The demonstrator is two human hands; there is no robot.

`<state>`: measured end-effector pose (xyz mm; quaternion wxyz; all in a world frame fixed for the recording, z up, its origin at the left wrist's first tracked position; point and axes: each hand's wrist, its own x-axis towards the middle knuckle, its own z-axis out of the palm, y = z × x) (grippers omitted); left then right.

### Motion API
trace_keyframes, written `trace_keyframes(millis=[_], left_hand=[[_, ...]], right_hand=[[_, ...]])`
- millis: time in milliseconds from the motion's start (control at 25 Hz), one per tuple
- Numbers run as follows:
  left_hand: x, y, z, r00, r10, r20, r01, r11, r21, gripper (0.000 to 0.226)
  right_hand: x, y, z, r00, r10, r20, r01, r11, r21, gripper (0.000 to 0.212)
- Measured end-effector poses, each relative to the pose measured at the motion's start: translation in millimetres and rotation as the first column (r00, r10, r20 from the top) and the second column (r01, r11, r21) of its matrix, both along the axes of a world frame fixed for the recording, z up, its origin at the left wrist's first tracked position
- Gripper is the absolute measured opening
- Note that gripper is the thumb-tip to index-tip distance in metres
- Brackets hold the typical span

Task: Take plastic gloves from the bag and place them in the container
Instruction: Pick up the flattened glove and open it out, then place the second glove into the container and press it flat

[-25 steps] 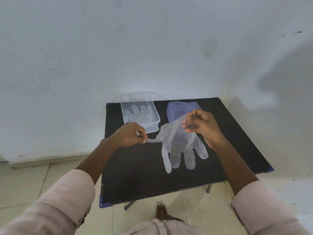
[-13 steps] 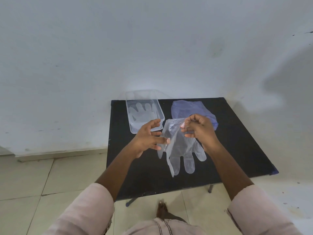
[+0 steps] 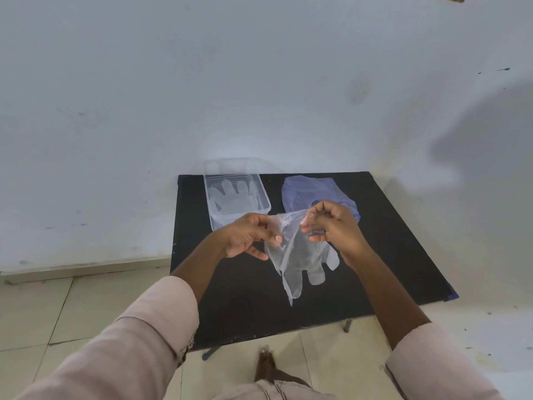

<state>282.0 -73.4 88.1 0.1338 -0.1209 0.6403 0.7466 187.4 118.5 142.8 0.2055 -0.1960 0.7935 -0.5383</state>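
Observation:
A clear plastic glove hangs above the black table, fingers pointing down. My left hand pinches its cuff on the left side and my right hand pinches the cuff on the right. The clear rectangular container stands at the table's back left, and a glove lies flat inside it. A bluish translucent bag lies at the back of the table, partly hidden behind my right hand.
The table stands against a white wall, with tiled floor to the left and in front. A bare foot shows below the table's front edge. My pink sleeves fill the lower corners.
My left hand let go of the glove's thumb, opened, then took hold of the cuff beside my right hand. The glove now hangs narrower and more folded.

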Motion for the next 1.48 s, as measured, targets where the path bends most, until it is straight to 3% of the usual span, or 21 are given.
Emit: trace_keyframes(millis=[440, 920, 1240, 1480], left_hand=[[10, -12, -2, 0.952, 0.300, -0.060, -0.298, 0.954, 0.041, 0.021], [10, -22, -5, 0.935, 0.346, -0.077, -0.352, 0.931, -0.093, 0.013], [-32, -55, -3, 0.856, 0.515, -0.045, -0.516, 0.854, -0.059, 0.019], [-97, -124, 25, 0.786, 0.615, -0.062, -0.618, 0.780, -0.094, 0.018]], right_hand=[[-7, -5, -11, 0.999, -0.025, 0.021, 0.025, 1.000, 0.007, 0.007], [-20, -31, -20, 0.995, 0.015, 0.103, -0.013, 1.000, -0.025, 0.006], [-62, -68, -39, 0.977, 0.064, 0.203, -0.046, 0.995, -0.088, 0.013], [-132, -149, -25, 0.968, 0.151, 0.203, -0.125, 0.983, -0.137, 0.020]])
